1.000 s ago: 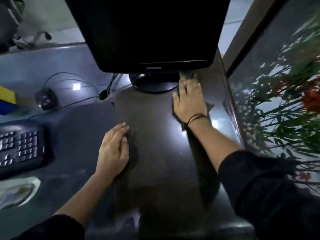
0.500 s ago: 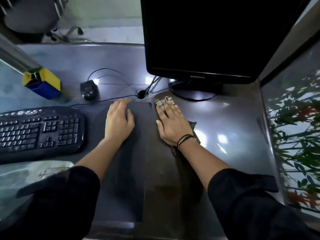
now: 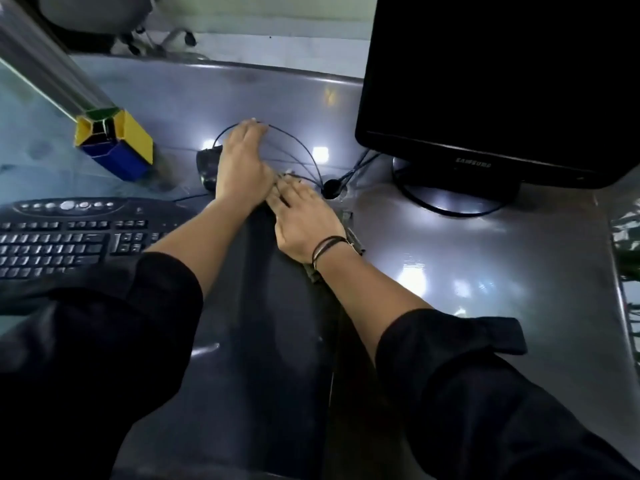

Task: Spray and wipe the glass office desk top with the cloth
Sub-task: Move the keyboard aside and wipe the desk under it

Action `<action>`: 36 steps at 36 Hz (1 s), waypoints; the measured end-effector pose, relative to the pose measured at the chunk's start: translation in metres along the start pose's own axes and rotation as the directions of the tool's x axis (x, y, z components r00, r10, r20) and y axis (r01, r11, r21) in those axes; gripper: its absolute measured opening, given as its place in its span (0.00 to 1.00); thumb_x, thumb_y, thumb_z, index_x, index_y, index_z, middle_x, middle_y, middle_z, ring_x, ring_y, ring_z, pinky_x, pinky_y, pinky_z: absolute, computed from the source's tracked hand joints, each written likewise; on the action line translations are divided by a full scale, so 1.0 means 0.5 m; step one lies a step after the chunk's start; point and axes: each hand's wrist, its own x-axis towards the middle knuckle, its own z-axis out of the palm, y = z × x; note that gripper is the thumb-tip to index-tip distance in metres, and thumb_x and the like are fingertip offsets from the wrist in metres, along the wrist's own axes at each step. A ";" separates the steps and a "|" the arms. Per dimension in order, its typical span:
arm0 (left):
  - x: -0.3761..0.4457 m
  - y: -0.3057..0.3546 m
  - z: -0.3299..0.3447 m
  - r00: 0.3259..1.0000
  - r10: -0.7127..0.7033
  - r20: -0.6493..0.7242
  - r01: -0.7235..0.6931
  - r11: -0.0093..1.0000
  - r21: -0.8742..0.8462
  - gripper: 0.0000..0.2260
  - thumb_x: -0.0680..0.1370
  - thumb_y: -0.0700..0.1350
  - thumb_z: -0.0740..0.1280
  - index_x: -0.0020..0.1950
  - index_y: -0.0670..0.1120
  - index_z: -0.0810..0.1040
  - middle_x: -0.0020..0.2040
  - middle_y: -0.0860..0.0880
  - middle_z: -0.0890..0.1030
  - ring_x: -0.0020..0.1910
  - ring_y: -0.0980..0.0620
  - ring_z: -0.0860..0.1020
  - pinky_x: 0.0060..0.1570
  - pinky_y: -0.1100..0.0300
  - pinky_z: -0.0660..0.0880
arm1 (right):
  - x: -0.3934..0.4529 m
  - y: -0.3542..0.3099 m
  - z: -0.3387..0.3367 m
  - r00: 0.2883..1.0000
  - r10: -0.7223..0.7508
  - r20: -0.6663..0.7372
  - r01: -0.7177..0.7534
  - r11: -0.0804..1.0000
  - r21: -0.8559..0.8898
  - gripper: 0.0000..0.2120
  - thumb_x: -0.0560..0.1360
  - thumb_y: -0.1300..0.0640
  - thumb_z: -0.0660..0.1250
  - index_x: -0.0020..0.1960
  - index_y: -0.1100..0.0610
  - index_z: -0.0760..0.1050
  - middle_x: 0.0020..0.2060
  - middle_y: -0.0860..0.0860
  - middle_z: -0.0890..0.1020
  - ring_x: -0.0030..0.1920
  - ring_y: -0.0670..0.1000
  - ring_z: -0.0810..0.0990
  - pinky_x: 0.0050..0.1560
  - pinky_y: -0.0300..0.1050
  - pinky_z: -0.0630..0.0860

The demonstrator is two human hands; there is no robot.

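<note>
The glass desk top (image 3: 450,258) is grey and shiny with light reflections. My right hand (image 3: 304,220) lies flat on a dark cloth (image 3: 350,233), pressing it on the glass just left of the monitor stand; only the cloth's edges show around the hand and wrist. My left hand (image 3: 242,161) reaches further forward, fingers stretched out over the black mouse (image 3: 205,164) and touching its looped cable (image 3: 298,140). The two hands touch side by side. No spray bottle is in view.
A black monitor (image 3: 485,81) stands at the back right on a round base (image 3: 450,202). A black keyboard (image 3: 69,237) lies at the left, a yellow and blue box (image 3: 117,147) behind it. A cable grommet (image 3: 332,189) sits by my right fingertips. Plants (image 3: 627,237) border the right edge.
My right hand has slid the cloth left from the monitor base toward the cable hole. My left hand has moved forward off the dark strip onto the mouse and cable.
</note>
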 end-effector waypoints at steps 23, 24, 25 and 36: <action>-0.308 -0.052 0.058 0.996 -0.085 -0.037 0.087 0.993 0.075 0.25 0.76 0.37 0.58 0.73 0.34 0.72 0.74 0.37 0.73 0.74 0.36 0.69 0.77 0.46 0.63 | 0.002 -0.021 -0.005 0.993 -0.114 -0.030 0.114 0.993 0.002 0.29 0.81 0.53 0.56 0.80 0.64 0.63 0.77 0.65 0.66 0.78 0.66 0.62 0.80 0.58 0.57; -0.307 -0.051 0.058 0.996 -0.088 -0.033 0.090 0.993 0.072 0.26 0.76 0.38 0.57 0.73 0.34 0.72 0.74 0.37 0.73 0.74 0.36 0.69 0.78 0.46 0.63 | -0.036 -0.021 -0.007 0.986 -0.168 -0.017 0.169 0.986 0.013 0.29 0.81 0.53 0.55 0.81 0.62 0.61 0.79 0.63 0.63 0.81 0.64 0.58 0.81 0.57 0.54; -0.306 -0.050 0.057 0.995 -0.095 -0.026 0.097 0.993 0.071 0.26 0.76 0.39 0.55 0.73 0.34 0.72 0.74 0.37 0.73 0.74 0.37 0.68 0.78 0.47 0.62 | -0.068 -0.013 -0.010 0.984 -0.178 -0.014 0.178 0.984 0.019 0.29 0.81 0.53 0.54 0.81 0.61 0.61 0.80 0.62 0.62 0.82 0.62 0.56 0.82 0.56 0.54; -0.301 -0.040 0.049 0.991 -0.136 0.006 0.135 0.989 0.061 0.26 0.75 0.34 0.61 0.74 0.35 0.71 0.77 0.39 0.69 0.77 0.40 0.63 0.80 0.49 0.59 | -0.177 0.109 -0.049 0.909 0.381 -0.169 -0.383 0.923 0.024 0.28 0.80 0.55 0.54 0.80 0.61 0.64 0.80 0.61 0.63 0.81 0.61 0.57 0.81 0.55 0.56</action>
